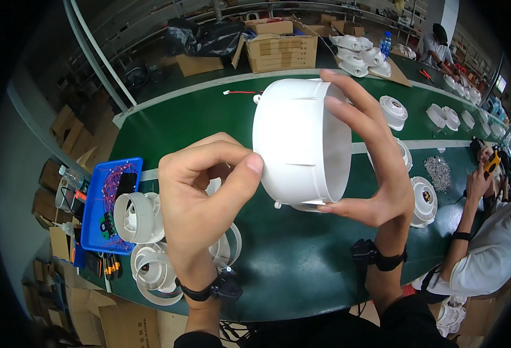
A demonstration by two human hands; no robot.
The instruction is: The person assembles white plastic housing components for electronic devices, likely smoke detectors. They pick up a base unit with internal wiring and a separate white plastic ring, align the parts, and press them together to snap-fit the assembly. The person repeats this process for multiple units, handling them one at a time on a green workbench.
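Above the green table I hold a white round plastic housing, tilted so that its open rim faces right. My right hand spans that rim, with the fingers over the top and the thumb beneath. At the other end, my left hand has its thumb and bent forefinger pressed to the housing's left edge; its other fingers are curled and partly hidden. A thin red wire with a small white plug shows from behind the housing. The housing's inside is mostly out of sight.
A blue tray with wires and circuit boards lies left, beside white housings and screwdrivers. More housings and a screw pile lie right, near a co-worker's hand with a yellow-black tool. A cardboard box stands behind.
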